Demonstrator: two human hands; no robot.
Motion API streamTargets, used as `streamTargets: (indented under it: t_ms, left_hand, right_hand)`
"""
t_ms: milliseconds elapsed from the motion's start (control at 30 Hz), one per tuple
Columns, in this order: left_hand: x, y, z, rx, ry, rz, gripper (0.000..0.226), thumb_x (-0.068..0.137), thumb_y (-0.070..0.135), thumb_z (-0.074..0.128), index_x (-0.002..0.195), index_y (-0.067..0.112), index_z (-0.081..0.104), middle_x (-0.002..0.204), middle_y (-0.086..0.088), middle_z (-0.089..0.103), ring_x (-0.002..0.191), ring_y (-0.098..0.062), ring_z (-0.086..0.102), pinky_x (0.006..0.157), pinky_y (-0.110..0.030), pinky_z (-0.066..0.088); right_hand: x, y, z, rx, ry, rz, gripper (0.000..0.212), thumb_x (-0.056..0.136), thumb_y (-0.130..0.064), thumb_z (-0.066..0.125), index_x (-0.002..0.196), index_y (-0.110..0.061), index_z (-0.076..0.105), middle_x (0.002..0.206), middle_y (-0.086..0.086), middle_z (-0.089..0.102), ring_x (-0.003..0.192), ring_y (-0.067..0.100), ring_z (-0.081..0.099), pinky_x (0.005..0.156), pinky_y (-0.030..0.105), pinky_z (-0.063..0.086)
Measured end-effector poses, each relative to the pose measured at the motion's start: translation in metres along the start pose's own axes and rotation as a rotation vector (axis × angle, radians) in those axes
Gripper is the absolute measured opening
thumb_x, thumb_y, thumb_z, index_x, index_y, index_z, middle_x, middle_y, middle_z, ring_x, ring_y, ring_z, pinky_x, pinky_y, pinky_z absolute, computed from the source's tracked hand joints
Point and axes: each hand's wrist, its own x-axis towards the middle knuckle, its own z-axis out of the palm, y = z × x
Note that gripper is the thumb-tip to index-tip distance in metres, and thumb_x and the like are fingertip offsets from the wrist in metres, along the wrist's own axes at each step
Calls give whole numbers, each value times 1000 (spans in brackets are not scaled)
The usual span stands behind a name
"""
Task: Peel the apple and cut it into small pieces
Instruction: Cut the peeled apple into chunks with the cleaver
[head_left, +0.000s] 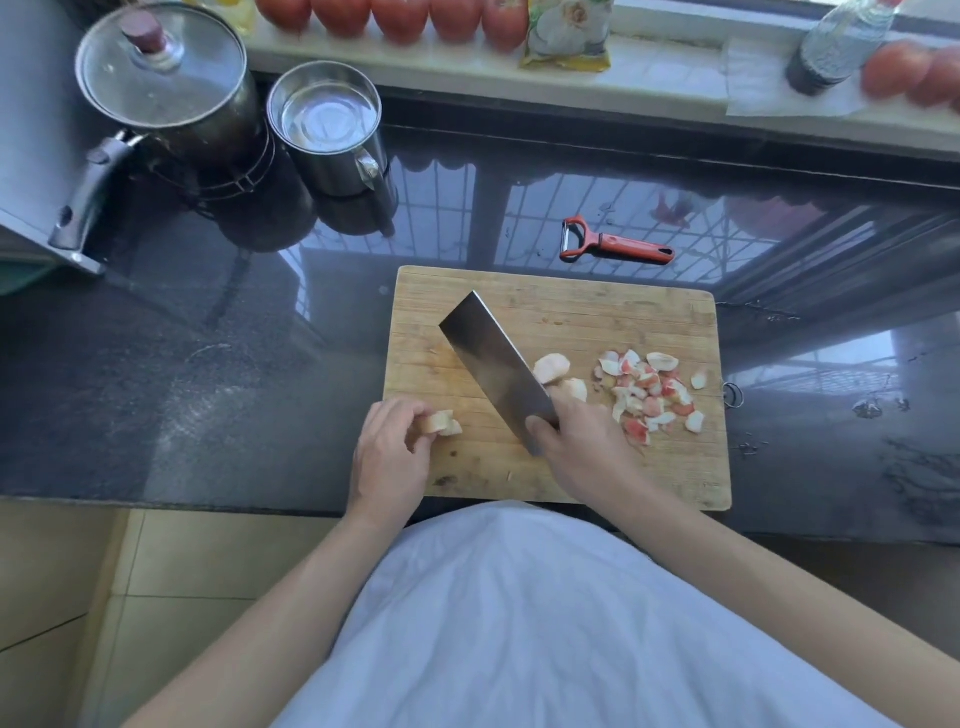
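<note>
A wooden cutting board (571, 306) lies on the dark counter. My left hand (389, 452) pinches a peeled apple chunk (439, 422) at the board's near left. My right hand (582, 441) grips the handle of a broad cleaver (493, 358), whose blade points up and left, raised over the board. Two peeled apple pieces (553, 368) sit just right of the blade. A heap of red-and-white apple peel and small bits (649, 395) covers the board's right side.
A red peeler (613, 243) lies on the counter behind the board. A lidded pot (166, 83) and a steel mug (327, 124) stand at the back left. Tomatoes (400, 18), a packet and a bottle (836, 47) line the windowsill.
</note>
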Motion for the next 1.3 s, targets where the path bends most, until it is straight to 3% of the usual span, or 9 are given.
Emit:
streamTargets:
  t_ms: [167, 233, 333, 433, 533, 667, 933, 1200, 1300]
  left_hand:
    - [-8, -6, -4, 38, 12, -4, 25, 83, -5, 71, 92, 16, 59, 96, 11, 54, 90, -11, 53, 77, -24, 45]
    - [-9, 2, -6, -43, 41, -159, 24, 87, 9, 75, 86, 19, 53, 90, 8, 55, 84, -6, 54, 71, -17, 42]
    - [-3, 23, -11, -173, 64, -534, 32, 90, 31, 74, 84, 14, 47, 81, 4, 57, 74, -13, 54, 60, -26, 39]
    - [5, 38, -12, -285, 75, -794, 33, 89, 34, 73, 87, 15, 46, 83, 2, 55, 73, -17, 49, 58, -31, 35]
    - [10, 45, -9, -366, 65, -920, 40, 86, 42, 77, 94, 12, 51, 89, -1, 60, 77, -18, 52, 61, -32, 36]
    - [15, 51, -2, -360, 53, -918, 37, 82, 29, 77, 101, 7, 54, 99, -7, 67, 86, -26, 62, 63, -35, 43]
    - [13, 54, -3, -260, -26, -811, 34, 89, 31, 70, 100, 5, 52, 85, -2, 58, 77, -21, 53, 60, -34, 38]
    - [17, 45, -5, -245, -126, -748, 44, 84, 47, 65, 94, 5, 60, 88, -11, 72, 87, -32, 68, 79, -45, 54]
    - [19, 41, -6, -218, -137, -743, 38, 87, 42, 62, 85, 4, 54, 85, -15, 72, 86, -35, 64, 69, -41, 47]
  right_hand:
    - [-10, 3, 11, -21, -30, -18, 22, 98, -30, 45, 77, -24, 40, 74, 0, 53, 70, 26, 53, 54, 35, 37]
    - [-10, 3, 18, -63, -43, -21, 29, 99, -33, 41, 72, -27, 30, 74, 0, 48, 70, 28, 51, 55, 36, 39]
    - [-9, 1, 23, -114, -47, -40, 29, 99, -35, 36, 72, -30, 26, 77, 1, 47, 71, 30, 52, 59, 43, 48]
    - [-11, -3, 23, -187, -27, -116, 22, 99, -26, 37, 79, -28, 30, 76, -1, 45, 67, 30, 51, 59, 45, 50]
    - [-18, -13, 22, -302, -31, -252, 14, 97, -15, 40, 85, -20, 33, 74, -5, 39, 62, 32, 46, 46, 36, 31]
    - [-22, -21, 22, -429, -42, -373, 16, 92, -11, 43, 86, -19, 31, 82, -3, 41, 61, 31, 39, 46, 33, 9]
    - [-23, -14, 17, -446, -39, -354, 18, 90, -10, 45, 85, -19, 31, 76, -6, 35, 48, 17, 19, 46, 34, 8]
    - [-16, -12, 17, -480, -68, -388, 22, 87, -6, 46, 84, -20, 28, 76, -5, 34, 48, 19, 21, 45, 34, 9]
    - [-11, -16, 19, -435, -95, -392, 24, 86, -3, 45, 83, -19, 27, 70, -6, 28, 51, 25, 29, 44, 35, 15]
